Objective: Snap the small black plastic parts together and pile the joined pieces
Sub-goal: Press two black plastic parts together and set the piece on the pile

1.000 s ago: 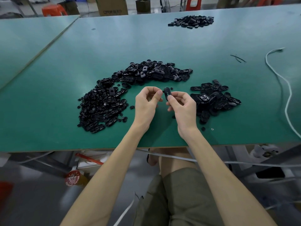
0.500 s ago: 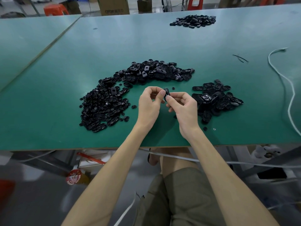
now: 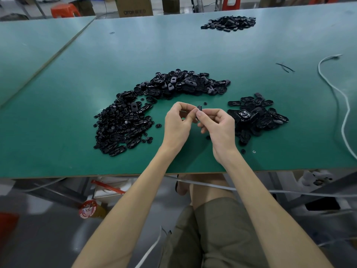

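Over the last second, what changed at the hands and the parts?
The left hand moved right until its fingertips met the small black part pinched by the right hand; both now pinch it, hiding most of it. The curved pile, the right-side pile and the white cable stayed put.

The flat green table (image 3: 77,132) carried a curved heap of small black plastic parts (image 3: 123,124), a smaller black pile (image 3: 257,117) to its right, a third pile (image 3: 229,23) far back, and a thin white cable (image 3: 348,105).

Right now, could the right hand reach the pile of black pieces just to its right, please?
Probably yes: the pile lies right beside the right hand with nothing between, though that hand pinches a small black part.
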{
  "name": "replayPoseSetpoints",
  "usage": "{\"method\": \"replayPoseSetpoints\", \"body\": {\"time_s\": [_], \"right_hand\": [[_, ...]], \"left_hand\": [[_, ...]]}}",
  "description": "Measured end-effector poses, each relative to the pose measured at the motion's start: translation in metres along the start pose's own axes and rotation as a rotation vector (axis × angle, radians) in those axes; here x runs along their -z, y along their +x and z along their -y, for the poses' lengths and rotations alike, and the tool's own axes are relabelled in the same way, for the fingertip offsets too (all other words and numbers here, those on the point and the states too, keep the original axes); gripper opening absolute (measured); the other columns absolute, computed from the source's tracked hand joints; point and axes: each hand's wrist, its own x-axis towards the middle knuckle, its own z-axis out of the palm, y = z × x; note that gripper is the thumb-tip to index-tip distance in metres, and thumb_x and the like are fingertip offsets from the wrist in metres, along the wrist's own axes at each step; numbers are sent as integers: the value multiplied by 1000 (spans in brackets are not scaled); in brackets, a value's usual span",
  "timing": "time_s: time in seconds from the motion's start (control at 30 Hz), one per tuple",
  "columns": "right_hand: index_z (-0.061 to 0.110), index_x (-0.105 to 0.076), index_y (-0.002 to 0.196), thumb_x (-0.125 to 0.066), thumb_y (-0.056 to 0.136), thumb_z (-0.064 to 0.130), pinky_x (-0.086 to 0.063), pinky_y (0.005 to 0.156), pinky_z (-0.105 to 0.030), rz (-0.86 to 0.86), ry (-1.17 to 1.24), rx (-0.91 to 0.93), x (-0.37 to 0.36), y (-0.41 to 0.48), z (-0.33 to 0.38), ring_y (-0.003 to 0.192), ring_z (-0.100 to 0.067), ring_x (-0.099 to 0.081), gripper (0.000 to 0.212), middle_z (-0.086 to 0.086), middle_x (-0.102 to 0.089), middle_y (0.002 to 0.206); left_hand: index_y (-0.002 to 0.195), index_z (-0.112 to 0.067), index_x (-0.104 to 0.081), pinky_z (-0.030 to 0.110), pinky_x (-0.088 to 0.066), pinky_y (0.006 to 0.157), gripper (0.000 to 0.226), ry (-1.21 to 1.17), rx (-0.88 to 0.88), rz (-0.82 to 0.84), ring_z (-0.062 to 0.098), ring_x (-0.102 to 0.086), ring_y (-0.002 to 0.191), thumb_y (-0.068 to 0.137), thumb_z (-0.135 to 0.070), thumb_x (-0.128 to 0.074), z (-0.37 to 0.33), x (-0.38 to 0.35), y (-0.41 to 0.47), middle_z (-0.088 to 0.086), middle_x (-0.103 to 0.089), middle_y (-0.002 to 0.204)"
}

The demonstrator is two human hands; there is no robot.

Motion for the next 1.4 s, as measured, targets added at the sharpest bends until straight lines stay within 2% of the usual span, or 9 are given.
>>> {"method": "replayPoseSetpoints", "body": {"time_s": [0.17, 0.3, 0.37, 0.47, 0.63, 0.9, 1.1, 1.27, 1.4], "right_hand": [[6, -71, 96, -74, 92, 6, -50, 57, -22, -15, -3, 7, 0, 0, 0, 65, -10, -65, 5, 2, -75, 75], [11, -74, 94, -73, 93, 6, -51, 61, -22, -7, 2, 14, -1, -1, 0, 67, -9, -63, 6, 1, -75, 79], [12, -76, 96, -71, 94, 5, -50, 63, -22, -6, 2, 24, 0, -1, 1, 69, -8, -62, 9, 1, -75, 81], [9, -77, 101, -67, 97, 4, -51, 66, -23, -7, -13, 49, -1, -1, 1, 72, -9, -60, 12, 2, -75, 85], [10, -71, 109, -70, 97, 7, -54, 68, -23, 5, -4, 54, -3, -1, 1, 87, -20, -74, 12, -8, -76, 104], [17, -76, 100, -69, 97, 4, -51, 64, -25, -56, 28, 119, 1, -1, 2, 77, -12, -64, 15, 2, -73, 87], [24, -78, 94, -66, 99, 8, -52, 67, -29, -96, -2, 127, 2, -3, 4, 74, -9, -60, 21, 7, -73, 85], [23, -78, 94, -66, 99, 8, -53, 63, -25, -99, -8, 140, 1, -4, 4, 72, -7, -62, 20, 7, -73, 84], [22, -78, 94, -66, 99, 7, -52, 62, -23, -97, -13, 143, 1, -2, 2, 71, -9, -63, 20, 5, -73, 83]], "left_hand": [[97, -12, -66, 24, -52, 74, 8, -127, 46, 25, 17, -70, 78, 94, -11, -74, 2, 3, 1, 7, -72, 94], [117, -18, -65, 19, -51, 74, 26, -185, 51, 77, 5, -69, 81, 94, -10, -74, 4, 5, 2, 1, -71, 106], [120, -17, -66, 22, -52, 76, 28, -189, 45, 107, 8, -69, 80, 95, -8, -73, 5, 6, 2, 6, -72, 104], [109, -3, -69, 25, -54, 76, 17, -221, 43, 111, 13, -65, 74, 94, -5, -73, 6, 6, 3, 11, -72, 95], [100, -4, -70, 16, -49, 66, 14, -352, 99, 55, 11, -68, 69, 90, -8, -78, 7, 8, 3, 3, -75, 89], [100, -1, -72, 16, -49, 68, 17, -291, 95, 161, 11, -65, 66, 92, -14, -78, 9, 5, 3, -2, -73, 79], [101, -1, -75, 14, -48, 66, 15, -241, 70, 251, 14, -68, 66, 92, -14, -77, 7, 5, 1, 6, -76, 83], [103, 3, -74, 14, -48, 67, 15, -244, 86, 253, 15, -69, 70, 94, -9, -74, 6, 5, 1, 6, -76, 82], [103, 4, -73, 16, -50, 71, 16, -219, 63, 251, 18, -69, 73, 94, -9, -73, 5, 5, 1, 22, -75, 89]]}}
